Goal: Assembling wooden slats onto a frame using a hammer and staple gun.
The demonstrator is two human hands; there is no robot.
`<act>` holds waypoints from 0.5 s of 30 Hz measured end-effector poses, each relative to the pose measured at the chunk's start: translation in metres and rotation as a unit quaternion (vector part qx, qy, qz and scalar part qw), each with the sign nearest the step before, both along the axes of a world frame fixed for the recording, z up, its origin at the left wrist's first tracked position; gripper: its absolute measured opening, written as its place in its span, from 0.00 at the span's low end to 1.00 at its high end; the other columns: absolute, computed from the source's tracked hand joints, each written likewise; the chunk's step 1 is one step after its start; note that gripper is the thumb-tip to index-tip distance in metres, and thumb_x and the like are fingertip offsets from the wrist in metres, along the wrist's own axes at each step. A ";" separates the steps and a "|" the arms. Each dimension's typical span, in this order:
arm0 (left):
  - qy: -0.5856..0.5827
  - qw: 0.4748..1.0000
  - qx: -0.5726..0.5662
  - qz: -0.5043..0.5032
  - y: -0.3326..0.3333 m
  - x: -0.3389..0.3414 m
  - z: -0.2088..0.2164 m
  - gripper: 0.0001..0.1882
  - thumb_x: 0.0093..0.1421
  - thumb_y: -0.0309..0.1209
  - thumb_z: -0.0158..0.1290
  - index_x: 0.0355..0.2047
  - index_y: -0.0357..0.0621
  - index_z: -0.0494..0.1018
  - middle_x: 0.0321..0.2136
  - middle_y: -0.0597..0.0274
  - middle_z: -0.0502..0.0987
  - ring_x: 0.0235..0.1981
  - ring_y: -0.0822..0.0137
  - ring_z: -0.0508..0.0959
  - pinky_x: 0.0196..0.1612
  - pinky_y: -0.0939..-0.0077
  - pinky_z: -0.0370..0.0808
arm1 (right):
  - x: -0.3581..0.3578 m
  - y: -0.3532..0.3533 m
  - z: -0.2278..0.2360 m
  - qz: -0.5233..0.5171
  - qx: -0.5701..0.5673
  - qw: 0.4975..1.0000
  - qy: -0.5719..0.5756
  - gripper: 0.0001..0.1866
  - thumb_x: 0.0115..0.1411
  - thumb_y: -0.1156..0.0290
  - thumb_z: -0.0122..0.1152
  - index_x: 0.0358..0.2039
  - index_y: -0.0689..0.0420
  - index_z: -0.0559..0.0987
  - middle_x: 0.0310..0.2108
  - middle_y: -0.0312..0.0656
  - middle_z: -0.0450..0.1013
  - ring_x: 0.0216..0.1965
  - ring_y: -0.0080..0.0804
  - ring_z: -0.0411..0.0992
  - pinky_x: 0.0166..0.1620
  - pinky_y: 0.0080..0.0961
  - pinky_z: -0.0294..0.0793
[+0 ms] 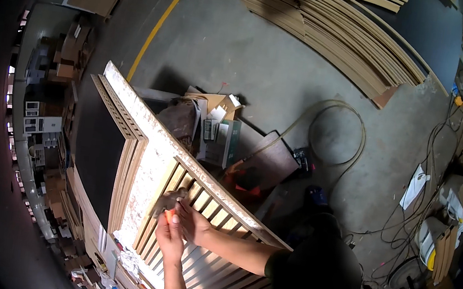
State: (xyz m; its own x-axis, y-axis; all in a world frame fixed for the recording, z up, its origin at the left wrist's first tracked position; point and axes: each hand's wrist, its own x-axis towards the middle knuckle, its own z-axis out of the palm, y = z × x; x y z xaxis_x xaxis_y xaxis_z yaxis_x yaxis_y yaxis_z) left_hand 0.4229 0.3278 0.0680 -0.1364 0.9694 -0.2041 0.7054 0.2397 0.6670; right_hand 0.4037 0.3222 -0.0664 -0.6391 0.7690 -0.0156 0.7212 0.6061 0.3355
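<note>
Both my hands are together above a row of light wood strips lying side by side on a worn white bench top. In my left hand, the fingers are closed around a small orange piece that looks like a handle. Next to it is a blurred grey-brown thing, whose kind I cannot make out. My right hand is bent in close against the left, its fingertips by the grey-brown thing. Whether they grip it is hidden.
Black-faced boards are stacked on the bench's left. Beyond it stand an open carton with scraps and a coiled hose. Curved board strips lie piled at far right. Cables and buckets crowd the right side.
</note>
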 end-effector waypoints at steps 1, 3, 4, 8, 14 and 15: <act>-0.015 0.999 0.030 0.017 0.002 -0.006 0.005 0.14 0.64 0.37 0.42 0.38 0.38 0.69 0.18 0.73 0.63 0.18 0.82 0.59 0.20 0.87 0.56 | 0.022 0.005 0.021 0.009 -0.003 0.997 0.078 0.28 0.61 0.57 0.38 0.58 0.61 0.55 0.60 0.44 0.51 0.62 0.42 0.46 0.63 0.41 0.40; -0.031 0.998 0.051 0.011 0.008 -0.011 -0.001 0.13 0.64 0.36 0.43 0.38 0.37 0.68 0.18 0.70 0.66 0.19 0.80 0.63 0.21 0.85 0.61 | 0.071 0.014 0.041 0.009 -0.018 0.977 0.213 0.22 0.62 0.55 0.38 0.50 0.55 0.66 0.52 0.41 0.63 0.55 0.34 0.57 0.61 0.32 0.50; -0.033 0.998 0.049 0.009 0.011 -0.009 -0.011 0.13 0.64 0.36 0.43 0.38 0.37 0.68 0.18 0.70 0.66 0.19 0.80 0.63 0.21 0.85 0.61 | 0.075 0.014 0.043 0.001 -0.046 0.974 0.222 0.22 0.62 0.56 0.37 0.51 0.55 0.64 0.53 0.41 0.61 0.57 0.35 0.55 0.62 0.33 0.49; 0.085 0.993 0.034 -0.077 0.023 -0.019 -0.033 0.13 0.64 0.35 0.43 0.40 0.35 0.67 0.26 0.59 0.74 0.27 0.69 0.72 0.32 0.75 0.70 | 0.052 0.012 0.045 0.007 -0.166 0.973 0.162 0.25 0.63 0.59 0.36 0.57 0.57 0.58 0.60 0.43 0.51 0.61 0.39 0.47 0.63 0.38 0.42; 0.023 0.999 -0.029 -0.021 0.032 0.006 0.014 0.10 0.63 0.32 0.44 0.35 0.37 0.69 0.18 0.67 0.67 0.21 0.77 0.63 0.25 0.82 0.63 | 0.078 0.017 0.059 -0.002 -0.136 0.941 0.310 0.21 0.63 0.65 0.38 0.54 0.58 0.64 0.54 0.40 0.63 0.55 0.31 0.60 0.59 0.28 0.57; 0.094 0.993 -0.001 -0.065 0.039 -0.010 0.013 0.09 0.62 0.32 0.46 0.35 0.37 0.68 0.19 0.64 0.68 0.21 0.75 0.65 0.25 0.79 0.65 | 0.025 0.020 0.028 -0.010 0.072 0.989 0.125 0.21 0.62 0.67 0.38 0.54 0.59 0.64 0.54 0.40 0.63 0.56 0.32 0.60 0.58 0.29 0.57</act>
